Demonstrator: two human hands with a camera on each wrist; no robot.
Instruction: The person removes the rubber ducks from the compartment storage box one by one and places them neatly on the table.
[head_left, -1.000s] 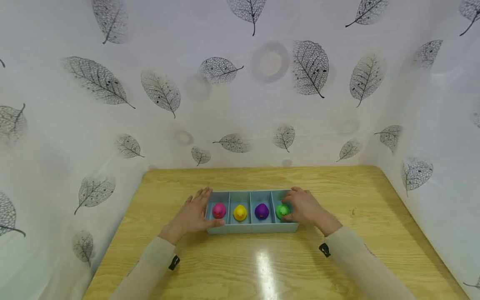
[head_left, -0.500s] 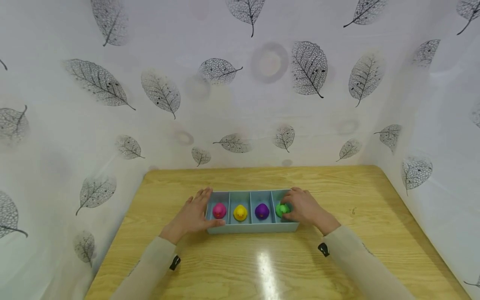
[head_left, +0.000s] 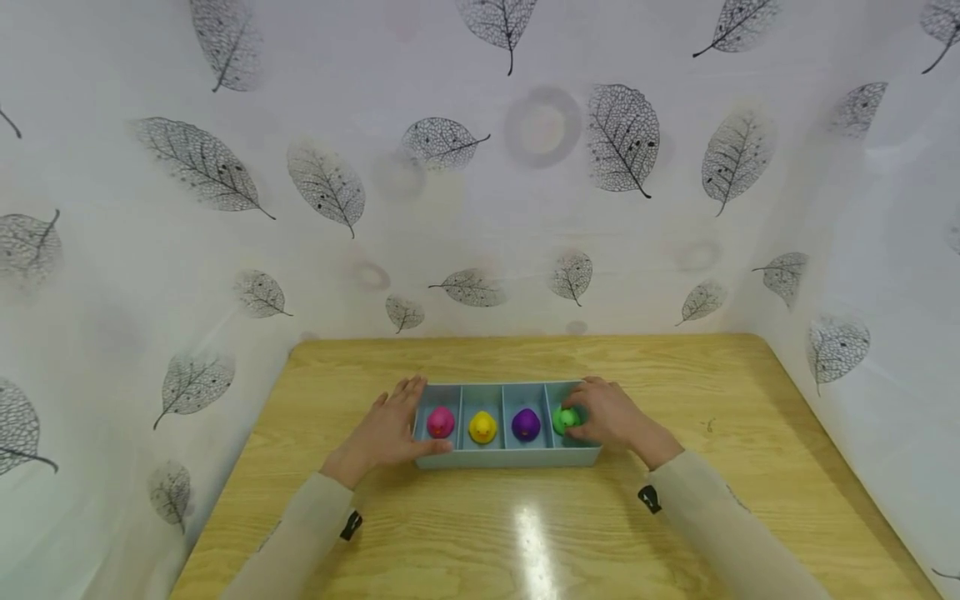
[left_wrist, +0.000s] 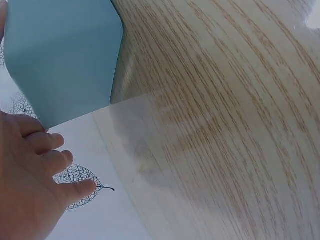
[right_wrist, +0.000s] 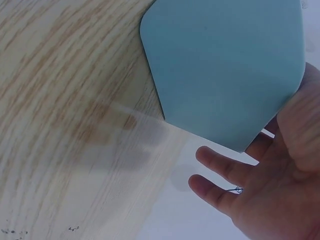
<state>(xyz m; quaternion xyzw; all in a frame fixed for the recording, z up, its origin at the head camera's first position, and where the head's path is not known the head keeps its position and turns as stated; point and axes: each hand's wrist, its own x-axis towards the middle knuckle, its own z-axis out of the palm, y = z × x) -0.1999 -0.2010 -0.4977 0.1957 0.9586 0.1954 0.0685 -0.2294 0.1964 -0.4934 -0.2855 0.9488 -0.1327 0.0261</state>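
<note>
A pale blue divided box [head_left: 510,458] lies lengthwise across the table, with one rubber duck per compartment. From left to right these are a pink duck [head_left: 440,422], a yellow duck [head_left: 482,427], a purple duck [head_left: 526,424] and a green duck [head_left: 564,419]. My left hand [head_left: 384,429] holds the box's left end, thumb along the front rim and fingers at the back corner. Reaching over the right end, my right hand [head_left: 611,417] pinches the green duck between thumb and fingers, partly hiding it. Both wrist views show the box's outer end walls [left_wrist: 65,60] [right_wrist: 225,70].
The wooden table [head_left: 450,533] meets a white curtain [head_left: 480,208] printed with dark leaves at the back and both sides. Bare wood lies in front of the box. A bright light reflection falls there.
The green duck has tipped or shifted slightly backward under the right hand's fingers. Both hands and the box stay in place; the head view shifts slightly.
</note>
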